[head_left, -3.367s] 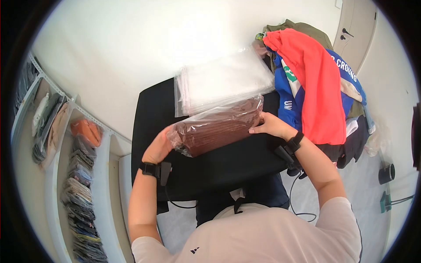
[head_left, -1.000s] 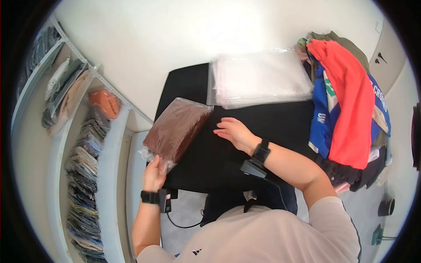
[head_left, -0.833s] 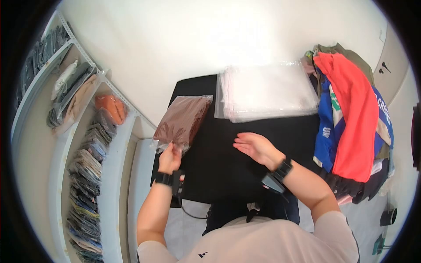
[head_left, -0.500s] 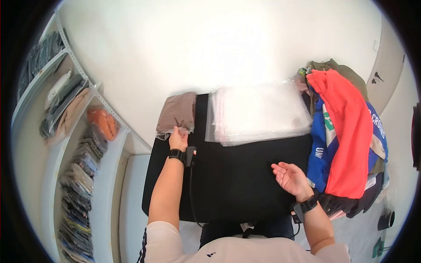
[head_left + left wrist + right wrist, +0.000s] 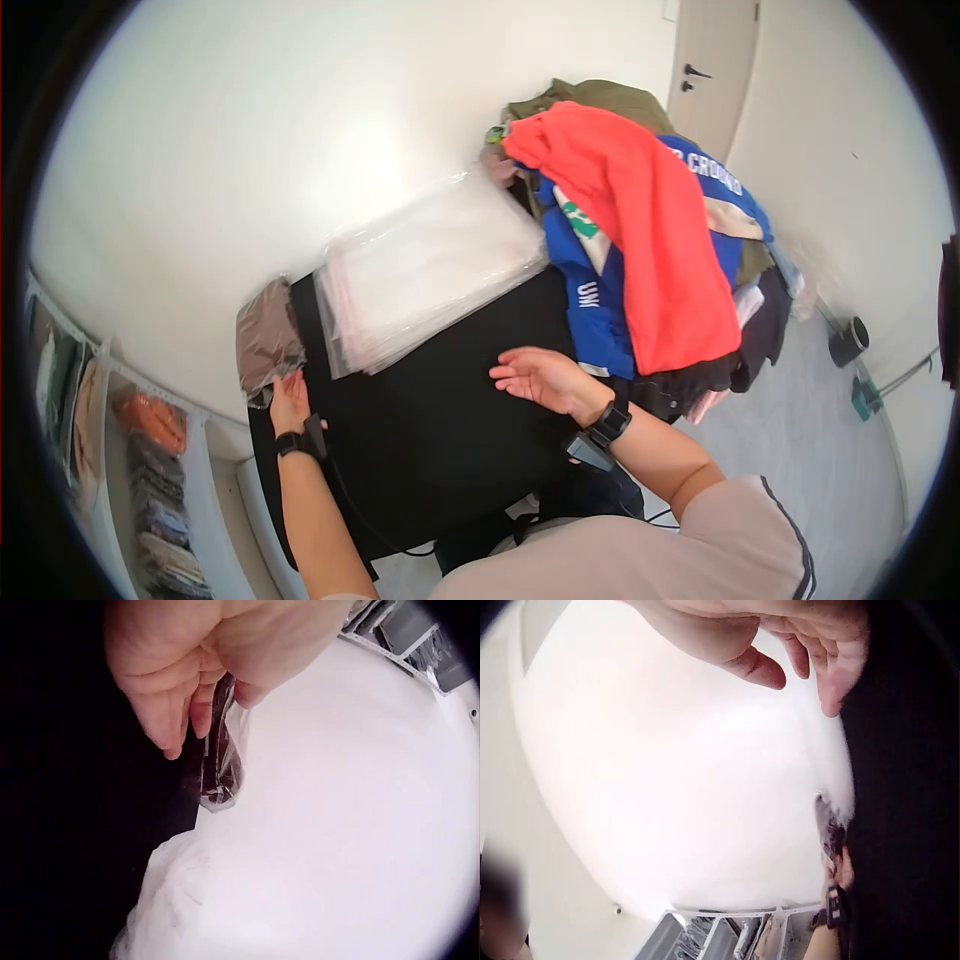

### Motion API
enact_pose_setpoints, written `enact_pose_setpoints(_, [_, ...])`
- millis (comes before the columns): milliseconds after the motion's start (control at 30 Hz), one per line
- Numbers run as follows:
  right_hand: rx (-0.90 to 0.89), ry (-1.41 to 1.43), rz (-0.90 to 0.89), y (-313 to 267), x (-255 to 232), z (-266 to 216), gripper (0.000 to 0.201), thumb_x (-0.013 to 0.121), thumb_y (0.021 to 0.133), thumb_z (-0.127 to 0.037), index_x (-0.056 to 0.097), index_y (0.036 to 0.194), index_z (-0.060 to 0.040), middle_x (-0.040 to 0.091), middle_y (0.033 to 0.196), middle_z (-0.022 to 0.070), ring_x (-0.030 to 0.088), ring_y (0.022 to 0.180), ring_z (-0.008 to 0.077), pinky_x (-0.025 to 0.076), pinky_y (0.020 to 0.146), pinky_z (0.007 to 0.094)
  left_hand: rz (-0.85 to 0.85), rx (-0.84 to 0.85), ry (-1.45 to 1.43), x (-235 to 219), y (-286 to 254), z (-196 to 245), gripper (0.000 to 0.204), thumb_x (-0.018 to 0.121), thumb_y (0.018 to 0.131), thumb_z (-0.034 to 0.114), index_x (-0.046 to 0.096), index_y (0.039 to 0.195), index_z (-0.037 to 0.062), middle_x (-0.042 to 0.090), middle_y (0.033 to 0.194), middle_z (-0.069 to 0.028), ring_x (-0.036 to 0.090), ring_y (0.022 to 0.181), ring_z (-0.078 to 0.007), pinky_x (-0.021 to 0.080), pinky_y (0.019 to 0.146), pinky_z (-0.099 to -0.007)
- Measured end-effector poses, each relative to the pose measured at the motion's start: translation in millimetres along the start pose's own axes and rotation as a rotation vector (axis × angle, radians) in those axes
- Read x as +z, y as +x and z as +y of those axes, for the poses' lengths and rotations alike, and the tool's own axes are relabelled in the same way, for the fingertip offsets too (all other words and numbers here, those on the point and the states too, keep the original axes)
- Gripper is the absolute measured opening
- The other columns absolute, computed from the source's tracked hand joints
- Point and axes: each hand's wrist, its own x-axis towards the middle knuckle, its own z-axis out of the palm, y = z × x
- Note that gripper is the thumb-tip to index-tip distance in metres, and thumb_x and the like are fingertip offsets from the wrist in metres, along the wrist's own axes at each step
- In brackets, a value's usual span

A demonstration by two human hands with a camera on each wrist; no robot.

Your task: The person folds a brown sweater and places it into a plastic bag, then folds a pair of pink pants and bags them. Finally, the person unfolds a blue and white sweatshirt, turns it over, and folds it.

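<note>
A folded brown garment in a clear plastic bag is at the table's far left corner, near the wall. My left hand pinches its near end. In the left wrist view, the thumb and fingers of the left hand grip the bag's edge, and the crinkled end of the brown package sticks out past them. My right hand is held over the black table with relaxed fingers and nothing in them. The right wrist view shows that right hand with its thumb apart from the fingers.
A stack of clear plastic bags lies at the back of the table. Right of it is a heap of clothes with a red garment on top. Shelves with bagged clothes, one an orange bundle, stand at the left.
Both hands held the bagged brown garment at first. My right hand has let go and moved away, while the left has carried the package to the table's far left corner. The head view has turned.
</note>
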Motion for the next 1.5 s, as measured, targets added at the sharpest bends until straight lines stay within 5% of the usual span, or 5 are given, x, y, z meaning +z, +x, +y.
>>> enact_pose_setpoints(233, [-1.475, -1.303, 0.981, -10.3, 4.9, -161.6, 0.047, 0.066, 0.07, -0.014, 0.054, 0.113, 0.0012, 0.058, 0.107, 0.0208, 0.055, 0.103, 0.0337, 0.044, 0.088, 0.0417, -0.052, -0.03, -0.038, -2.6, -43.3, -0.7, 0.036, 0.048, 0.097, 0.032, 0.054, 0.094, -0.0028, 0.062, 0.108, -0.019, 0.058, 0.111, -0.0283, 0.048, 0.094, -0.0317])
enact_pose_setpoints(400, [-1.032, -1.44, 1.873, -37.1, -19.6, -250.2, 0.046, 0.07, 0.073, -0.03, 0.059, 0.109, -0.0038, 0.061, 0.105, 0.0196, 0.057, 0.102, 0.0355, 0.045, 0.086, 0.0458, -0.003, -0.036, 0.096, 7.7, -83.3, -5.2, 0.029, 0.046, 0.098, 0.026, 0.055, 0.092, -0.0009, 0.064, 0.101, -0.0164, 0.062, 0.105, -0.0266, 0.051, 0.087, -0.0293])
enact_pose_setpoints(733, [-1.489, -1.322, 0.58, -67.7, 41.5, -191.8, 0.019, 0.061, 0.085, -0.015, 0.068, 0.097, -0.0021, 0.066, 0.092, 0.0158, 0.063, 0.086, 0.0311, 0.049, 0.073, 0.0349, -0.312, -0.05, 0.365, 104.3, -210.1, 24.2, 0.026, 0.048, 0.096, 0.03, 0.059, 0.099, 0.0067, 0.066, 0.103, -0.0103, 0.06, 0.096, -0.0193, 0.044, 0.084, -0.029])
enact_pose_setpoints(1000, [-0.633, -1.835, -0.651, -149.8, 77.7, -34.4, 0.023, 0.067, 0.081, -0.018, 0.066, 0.099, -0.0051, 0.062, 0.085, 0.0131, 0.058, 0.082, 0.0295, 0.047, 0.074, 0.0378, -0.589, -0.111, 0.485, 137.1, -264.6, 25.6, 0.024, 0.049, 0.096, 0.026, 0.057, 0.107, 0.0058, 0.065, 0.106, -0.0091, 0.06, 0.1, -0.0152, 0.044, 0.086, -0.0271])
enact_pose_setpoints(1500, [-0.313, -1.695, 0.262, 20.6, -25.7, -77.7, 0.036, 0.067, 0.074, -0.021, 0.065, 0.101, 0.0016, 0.066, 0.099, 0.0187, 0.064, 0.092, 0.0309, 0.051, 0.079, 0.0354, -0.938, -0.083, 0.923, 237.2, -207.7, -63.5, 0.041, 0.059, 0.087, 0.019, 0.051, 0.122, -0.0003, 0.059, 0.111, -0.0093, 0.053, 0.106, -0.0159, 0.042, 0.089, -0.0286])
